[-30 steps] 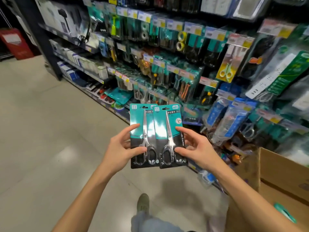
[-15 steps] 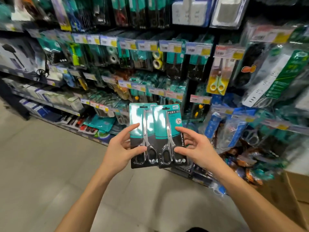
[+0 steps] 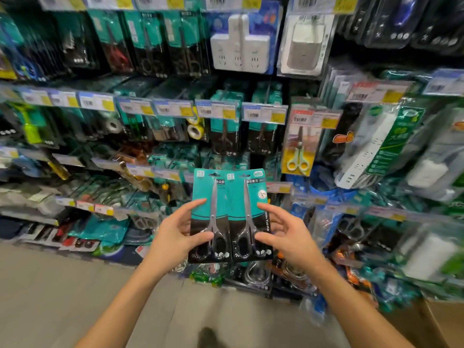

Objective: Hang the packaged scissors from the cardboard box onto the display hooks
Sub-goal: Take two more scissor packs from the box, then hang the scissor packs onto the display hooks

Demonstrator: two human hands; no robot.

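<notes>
Floor [image 3: 62, 292], grey and plain, fills the lower left below the display's bottom shelf. The left hand [image 3: 173, 237] comes up from there and pinches the left scissors pack [image 3: 209, 197] at its lower left edge, thumb on the front across the black part, fingers behind and along the side. The pack is a teal and black card, upright, with steel scissors pointing up. Its right edge is overlapped by the right scissors pack [image 3: 248, 197], a matching card held at the same height. The right hand [image 3: 283, 234] has its grip clamped on that card's lower right edge, thumb in front near the handles, forefinger stretched along the side. Both packs are held in the air in front of the display hooks [image 3: 226, 106], where similar teal scissors cards hang under a row of price tags [image 3: 263, 114]. Right of those hangs a yellow-handled scissors pack [image 3: 298, 151]. A corner of the cardboard box [image 3: 437, 322] shows at the lower right edge of the view.
</notes>
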